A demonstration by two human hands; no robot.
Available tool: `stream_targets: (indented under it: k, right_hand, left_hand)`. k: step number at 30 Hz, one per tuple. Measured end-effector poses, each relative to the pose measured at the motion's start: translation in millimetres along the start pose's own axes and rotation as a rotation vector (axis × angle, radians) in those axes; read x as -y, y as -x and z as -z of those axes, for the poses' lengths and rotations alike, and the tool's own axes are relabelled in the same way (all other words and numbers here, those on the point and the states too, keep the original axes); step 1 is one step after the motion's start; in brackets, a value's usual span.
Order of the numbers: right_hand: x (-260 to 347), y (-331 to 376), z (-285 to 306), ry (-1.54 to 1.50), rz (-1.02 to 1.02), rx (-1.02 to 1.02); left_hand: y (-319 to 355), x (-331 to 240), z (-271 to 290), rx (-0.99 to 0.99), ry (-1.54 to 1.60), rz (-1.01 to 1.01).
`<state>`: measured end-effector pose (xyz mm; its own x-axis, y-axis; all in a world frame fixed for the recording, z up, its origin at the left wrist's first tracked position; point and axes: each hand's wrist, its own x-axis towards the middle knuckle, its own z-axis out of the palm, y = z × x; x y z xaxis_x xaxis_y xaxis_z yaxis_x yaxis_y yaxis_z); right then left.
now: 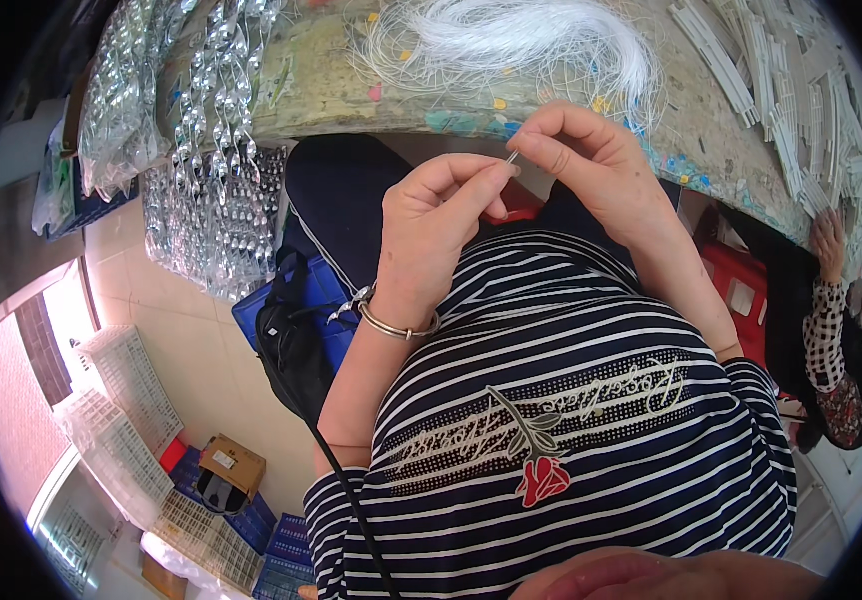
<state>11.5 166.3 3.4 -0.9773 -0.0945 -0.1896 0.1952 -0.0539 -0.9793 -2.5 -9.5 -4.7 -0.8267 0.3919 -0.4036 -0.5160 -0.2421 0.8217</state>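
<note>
My left hand (436,220) and my right hand (596,170) meet just off the near edge of the worktable. Both are closed in a pinch, thumb against forefinger. Between the two sets of fingertips runs a short, thin, pale strand (513,157); its exact kind is too small to make out. A metal bangle (398,328) circles my left wrist. On the table beyond my hands lies a loose bundle of fine white threads (551,45), its ends fanning out toward the near edge.
Shiny twisted silver strips (219,90) hang over the table (321,95) edge at left, beside clear plastic-wrapped ones (131,110). Thin white sticks (771,90) pile up at right, where another person's hand (829,240) rests. Stacked crates and an open cardboard box (234,463) stand lower left.
</note>
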Motion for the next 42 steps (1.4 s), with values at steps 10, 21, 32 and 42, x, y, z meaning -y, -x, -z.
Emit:
stream_targets:
  k: [10,21,32,42]
  right_hand:
    - [0,1,3,-0.011,-0.058,-0.011]
    - [0,-3,15,0.748,0.429,-0.043]
    - [16,11,14,-0.293,-0.108,0.103]
    - [10,10,-4,0.604,0.457,0.113]
  left_hand:
    - [-2,0,2,0.005,0.003,0.027]
    - [-5,-3,10,0.029,-0.277,-0.154]
    - [-6,9,12,-0.011,-0.236,-0.197]
    - [-4,4,8,0.025,-0.070,-0.130]
